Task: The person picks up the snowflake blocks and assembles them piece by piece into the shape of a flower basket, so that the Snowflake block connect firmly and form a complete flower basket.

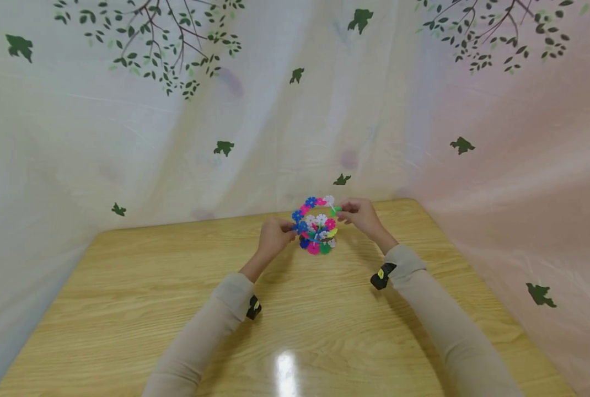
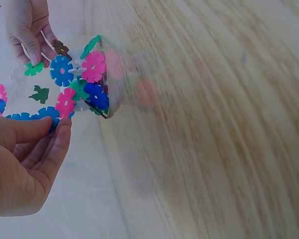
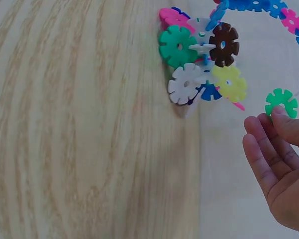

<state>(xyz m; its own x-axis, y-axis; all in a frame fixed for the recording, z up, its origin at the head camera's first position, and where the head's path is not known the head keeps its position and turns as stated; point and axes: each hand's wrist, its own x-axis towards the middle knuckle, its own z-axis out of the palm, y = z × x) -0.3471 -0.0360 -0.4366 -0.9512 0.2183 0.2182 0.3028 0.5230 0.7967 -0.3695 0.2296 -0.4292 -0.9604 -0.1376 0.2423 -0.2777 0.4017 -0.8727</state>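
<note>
A basket-like cluster of notched plastic snowflake discs (image 1: 314, 248) in pink, green, blue, white, yellow and brown stands on the table. From one side of it rises a curved chain of discs (image 3: 291, 21), mostly blue and pink, with white near its free end. My left hand (image 1: 274, 238) pinches a blue snowflake disc (image 2: 47, 112) of this chain between thumb and fingers, beside the cluster. Across from it, my right hand (image 1: 361, 216) holds a green snowflake disc (image 3: 280, 101) at the chain's end, thumb on its face. In the right wrist view, that green disc is apart from the cluster.
The wood-grain table (image 1: 320, 325) extends around the cluster, its far edge close behind the hands. A pale curtain (image 1: 275, 110) printed with leaves and branches hangs behind the table and along its right side. Black wrist cameras (image 1: 382, 275) sit at both cuffs.
</note>
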